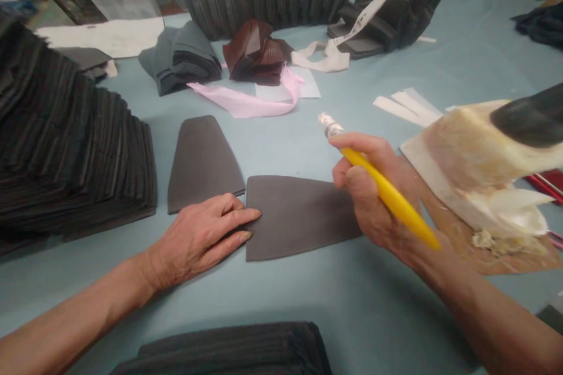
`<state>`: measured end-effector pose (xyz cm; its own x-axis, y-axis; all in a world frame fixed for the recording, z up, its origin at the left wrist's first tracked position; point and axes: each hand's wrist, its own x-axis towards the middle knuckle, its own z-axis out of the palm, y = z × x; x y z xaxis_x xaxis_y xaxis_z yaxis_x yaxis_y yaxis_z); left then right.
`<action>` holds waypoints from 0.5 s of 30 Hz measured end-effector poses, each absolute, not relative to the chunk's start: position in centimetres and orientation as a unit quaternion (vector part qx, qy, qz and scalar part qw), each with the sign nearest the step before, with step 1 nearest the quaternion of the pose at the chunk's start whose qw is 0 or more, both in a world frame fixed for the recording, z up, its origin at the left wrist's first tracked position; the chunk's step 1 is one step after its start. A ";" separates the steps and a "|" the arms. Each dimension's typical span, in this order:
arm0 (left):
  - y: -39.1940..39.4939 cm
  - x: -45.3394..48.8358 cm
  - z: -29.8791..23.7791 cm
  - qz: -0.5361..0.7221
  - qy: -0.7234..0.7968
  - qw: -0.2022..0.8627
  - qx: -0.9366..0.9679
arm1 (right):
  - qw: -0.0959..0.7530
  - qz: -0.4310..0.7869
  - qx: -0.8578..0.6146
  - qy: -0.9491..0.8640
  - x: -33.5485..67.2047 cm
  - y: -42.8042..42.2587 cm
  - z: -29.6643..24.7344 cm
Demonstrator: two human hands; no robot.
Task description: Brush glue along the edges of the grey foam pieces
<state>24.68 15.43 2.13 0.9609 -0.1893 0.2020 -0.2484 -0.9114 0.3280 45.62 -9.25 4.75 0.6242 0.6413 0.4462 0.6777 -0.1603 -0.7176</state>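
Note:
A dark grey, tapered fabric-like panel (299,214) lies flat on the table in front of me. My left hand (202,237) rests at the panel's left end, with index and middle fingers stretched out and their tips touching its edge. A yellow-handled brush (382,187) is gripped in my right hand (373,181). Its pale, crusted tip points up and to the left, held above the panel's right end, which my hand partly covers. A second dark panel (204,155) of similar shape lies just beyond my left hand.
Tall stacks of dark panels stand at left (74,146), at the back (272,0) and at the near edge (229,351). A glue-crusted pale container (488,135) sits at right with a black cylinder on it. Pink cloth (246,99) and white strips (409,106) lie beyond.

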 end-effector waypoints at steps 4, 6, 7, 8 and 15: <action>15.0 24.8 2.3 0.092 -0.121 0.169 0.974 | 0.571 0.055 -0.726 -0.378 45.2 -8.3 6.2; 14.9 24.8 2.4 0.099 -0.123 0.164 0.974 | 0.617 0.079 -0.704 -0.343 45.0 -7.3 6.2; 14.8 24.8 2.4 0.104 -0.123 0.160 0.974 | 0.630 0.087 -0.698 -0.329 45.0 -6.9 6.2; 14.8 24.8 2.4 0.107 -0.124 0.156 0.974 | 0.637 0.093 -0.695 -0.321 44.9 -6.5 6.2; 14.7 24.6 2.3 0.118 -0.123 0.136 0.976 | 0.663 0.108 -0.687 -0.277 44.2 -5.5 5.6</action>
